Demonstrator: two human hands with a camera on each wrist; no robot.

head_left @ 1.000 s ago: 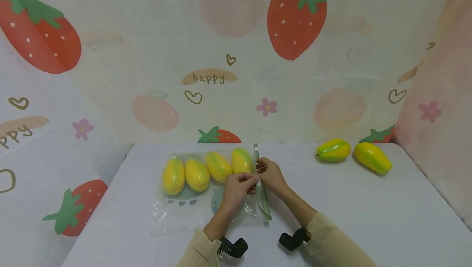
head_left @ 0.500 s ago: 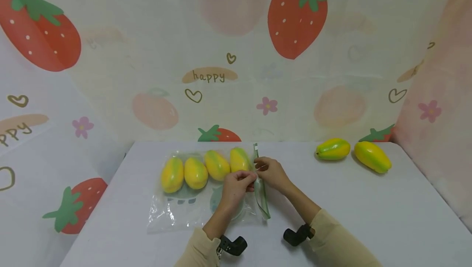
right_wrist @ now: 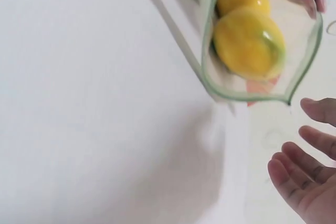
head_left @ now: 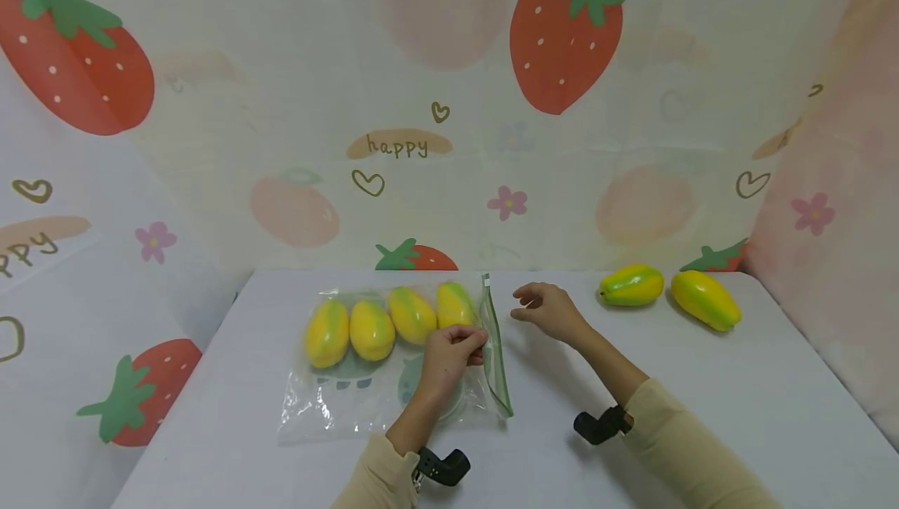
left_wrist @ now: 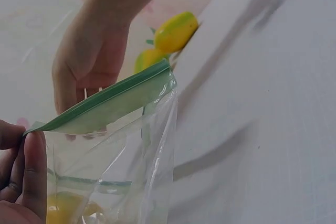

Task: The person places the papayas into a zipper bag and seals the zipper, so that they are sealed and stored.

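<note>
A clear zip bag (head_left: 337,411) with a green-edged mouth lies on the table, holding several yellow-green papayas (head_left: 372,329) in a row. My left hand (head_left: 449,357) pinches the bag's upper edge at the mouth between thumb and fingers; in the left wrist view the green zip strip (left_wrist: 110,95) runs out from that pinch. My right hand (head_left: 551,312) is in the air just right of the mouth, fingers loosely bent and holding nothing. The right wrist view looks into the gaping mouth at the papayas (right_wrist: 249,43), with the right fingers (right_wrist: 294,161) spread beside it.
Two more papayas, one (head_left: 632,286) beside the other (head_left: 705,300), lie at the back right of the white table (head_left: 667,361). Behind the table hangs a strawberry-print cloth (head_left: 435,181). Each wrist carries a black camera (head_left: 444,468).
My right hand has let go of the bag's mouth and moved right, away from it. My left hand keeps its pinch on the edge, nearly in place.
</note>
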